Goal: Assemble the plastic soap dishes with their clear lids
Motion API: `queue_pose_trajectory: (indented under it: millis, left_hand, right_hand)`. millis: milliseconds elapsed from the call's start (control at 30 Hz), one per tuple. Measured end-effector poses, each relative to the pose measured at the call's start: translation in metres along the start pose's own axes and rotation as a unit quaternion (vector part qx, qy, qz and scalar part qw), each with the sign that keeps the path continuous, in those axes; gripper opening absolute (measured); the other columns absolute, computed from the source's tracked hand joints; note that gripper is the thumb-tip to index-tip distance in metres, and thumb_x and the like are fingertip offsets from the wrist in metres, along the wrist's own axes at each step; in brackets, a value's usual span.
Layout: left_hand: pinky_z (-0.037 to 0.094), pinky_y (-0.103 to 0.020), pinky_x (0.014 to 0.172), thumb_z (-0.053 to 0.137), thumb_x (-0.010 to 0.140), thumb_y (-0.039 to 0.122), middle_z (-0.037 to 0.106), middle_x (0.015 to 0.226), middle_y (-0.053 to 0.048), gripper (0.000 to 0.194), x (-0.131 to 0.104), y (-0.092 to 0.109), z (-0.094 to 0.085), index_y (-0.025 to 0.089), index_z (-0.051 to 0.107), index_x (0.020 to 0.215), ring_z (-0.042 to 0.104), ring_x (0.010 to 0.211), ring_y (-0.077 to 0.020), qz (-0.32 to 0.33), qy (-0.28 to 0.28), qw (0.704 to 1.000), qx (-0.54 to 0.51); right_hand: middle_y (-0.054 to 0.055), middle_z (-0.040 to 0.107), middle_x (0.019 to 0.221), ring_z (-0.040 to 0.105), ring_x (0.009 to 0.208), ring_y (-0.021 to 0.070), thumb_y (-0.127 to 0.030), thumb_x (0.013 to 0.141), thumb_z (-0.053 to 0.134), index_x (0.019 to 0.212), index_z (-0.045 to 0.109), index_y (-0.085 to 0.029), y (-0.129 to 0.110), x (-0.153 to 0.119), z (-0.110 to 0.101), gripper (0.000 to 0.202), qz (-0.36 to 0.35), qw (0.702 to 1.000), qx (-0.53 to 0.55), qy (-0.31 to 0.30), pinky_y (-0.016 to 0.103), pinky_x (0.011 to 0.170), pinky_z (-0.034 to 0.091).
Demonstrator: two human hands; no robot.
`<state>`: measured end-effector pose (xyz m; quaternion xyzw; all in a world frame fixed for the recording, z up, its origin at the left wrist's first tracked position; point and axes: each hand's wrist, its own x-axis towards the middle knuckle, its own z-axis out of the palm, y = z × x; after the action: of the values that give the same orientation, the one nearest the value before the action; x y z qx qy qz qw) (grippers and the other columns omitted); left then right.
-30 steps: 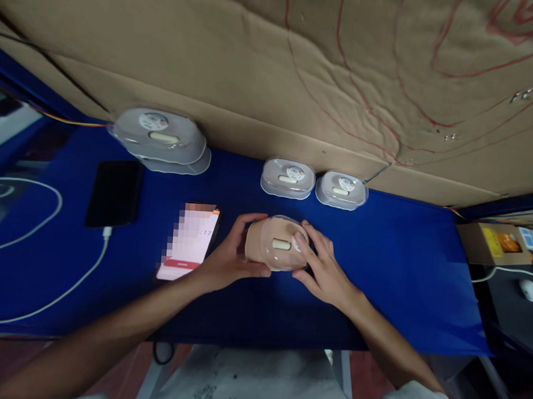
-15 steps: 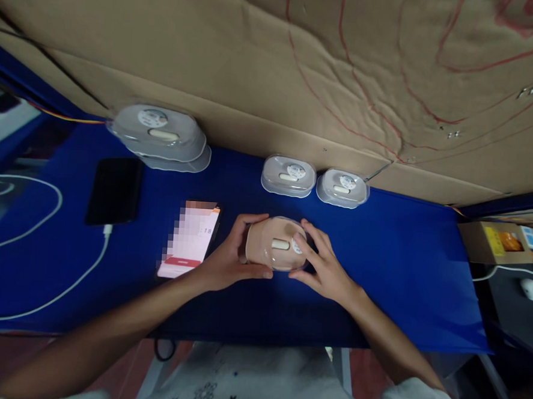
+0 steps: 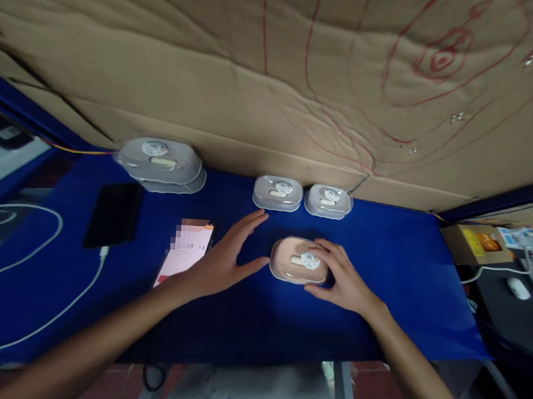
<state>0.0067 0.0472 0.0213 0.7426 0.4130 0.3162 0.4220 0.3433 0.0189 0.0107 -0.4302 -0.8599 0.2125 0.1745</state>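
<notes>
A pink, rounded plastic container [image 3: 285,259] with a clear lid, a pale oblong tab and a round white label is low over the blue tabletop; whether it rests there I cannot tell. My right hand [image 3: 341,270] grips its right end, fingers over the lid's far edge and thumb at the near side. Left of the container, my left hand [image 3: 231,251] is open, thumb and fingers spread, its thumb tip close to the container's left end. Beneath and beside my left wrist lies a phone [image 3: 189,246] with a lit screen.
Two greyish lidded containers [image 3: 277,195] [image 3: 328,202] stand along the cardboard wall [image 3: 187,86]. A stack of similar ones [image 3: 164,164] is at the back left. A black device [image 3: 113,214] with a white cable [image 3: 92,288] lies left. At far right are a cardboard box [image 3: 475,243] and a white mouse [image 3: 519,288].
My left hand has let go of the pink container and opened to its left. My right hand still holds the container, now farther right. The camera view has shifted.
</notes>
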Motion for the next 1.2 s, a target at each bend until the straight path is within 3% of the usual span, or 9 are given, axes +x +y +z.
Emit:
queue_pose_trajectory:
  millis: [167,300,467,633,767,900,1033,1133,1200]
  left_hand:
    - [0.017,-0.064,0.133,0.066,0.102,0.041,0.028,0.180,-0.014,0.067,0.054,-0.008,-0.022,0.028,0.043,0.163,0.022,0.166,-0.0403,0.046,0.024,0.981,0.185]
    - [0.026,-0.068,0.128,0.060,0.103,0.037,0.039,0.175,-0.015,0.049,0.076,-0.020,-0.027,0.024,0.056,0.150,0.028,0.163,-0.0418,0.040,-0.020,0.974,0.224]
    - [0.033,-0.066,0.126,0.056,0.103,0.034,0.052,0.164,-0.012,0.038,0.043,-0.024,-0.023,0.028,0.065,0.139,0.041,0.154,-0.0403,0.069,-0.015,0.971,0.229]
    - [0.045,-0.066,0.115,0.060,0.097,0.022,0.060,0.151,-0.011,0.036,-0.006,-0.017,-0.012,0.034,0.073,0.128,0.053,0.139,-0.0417,0.062,-0.018,0.976,0.209]
    - [0.050,-0.062,0.112,0.066,0.096,0.026,0.061,0.148,-0.010,0.044,-0.025,-0.014,-0.002,0.037,0.065,0.139,0.058,0.135,-0.0396,0.041,-0.036,0.981,0.185]
    - [0.044,-0.069,0.117,0.068,0.097,0.028,0.039,0.169,-0.011,0.053,-0.024,-0.015,0.006,0.038,0.058,0.147,0.045,0.151,-0.0454,0.022,-0.038,0.979,0.197]
    - [0.038,-0.071,0.122,0.065,0.100,0.027,0.027,0.176,-0.012,0.055,-0.018,-0.019,0.015,0.039,0.050,0.151,0.037,0.158,-0.0444,-0.003,-0.077,0.986,0.147]
    - [0.040,-0.066,0.123,0.070,0.098,0.027,0.042,0.165,-0.014,0.061,-0.016,-0.020,0.022,0.035,0.043,0.152,0.047,0.152,-0.0396,-0.008,-0.064,0.994,0.091]
    - [0.040,-0.063,0.125,0.075,0.095,0.027,0.046,0.159,-0.014,0.069,-0.016,-0.018,0.024,0.035,0.039,0.153,0.048,0.151,-0.0367,0.002,-0.041,0.997,0.059]
  right_hand:
    - [0.016,0.038,0.168,0.044,0.154,0.0384,-0.051,0.099,0.070,0.163,0.042,-0.034,0.048,-0.059,-0.022,0.072,0.096,0.991,-0.066,0.071,0.062,0.119,0.049]
    - [0.015,0.037,0.166,0.043,0.154,0.0412,-0.059,0.102,0.061,0.161,0.049,-0.033,0.112,-0.091,-0.047,0.066,0.180,0.958,-0.136,0.179,0.067,0.123,0.041]
    - [0.017,0.042,0.165,0.038,0.158,0.0393,-0.065,0.103,0.054,0.155,0.058,-0.028,0.165,-0.087,-0.073,0.064,0.203,0.938,-0.137,0.245,0.068,0.127,0.034]
    - [0.017,0.040,0.171,0.037,0.161,0.0328,-0.061,0.106,0.052,0.155,0.058,-0.025,0.172,-0.042,-0.068,0.061,0.160,0.958,-0.116,0.208,0.059,0.127,0.036]
    - [0.016,0.038,0.174,0.034,0.164,0.0316,-0.059,0.107,0.050,0.156,0.056,-0.026,0.168,-0.004,-0.057,0.059,0.142,0.967,-0.106,0.185,0.062,0.127,0.034]
    - [0.014,0.027,0.179,0.018,0.168,0.0380,-0.058,0.107,0.050,0.161,0.049,-0.031,0.140,0.024,-0.049,0.060,0.145,0.966,-0.121,0.175,0.076,0.126,0.021]
    - [0.016,0.021,0.180,0.015,0.169,0.0356,-0.058,0.107,0.054,0.171,0.027,-0.029,0.066,0.037,-0.031,0.076,0.071,0.982,-0.082,0.155,0.071,0.129,0.021]
    - [0.019,0.024,0.179,0.025,0.166,0.0360,-0.071,0.096,0.065,0.173,0.018,-0.026,0.006,0.039,-0.006,0.101,-0.052,0.999,-0.010,0.007,0.063,0.130,0.030]
    - [0.021,0.026,0.178,0.028,0.165,0.0378,-0.070,0.095,0.068,0.172,0.021,-0.024,-0.020,0.039,0.010,0.102,-0.066,0.997,0.008,-0.030,0.062,0.129,0.033]
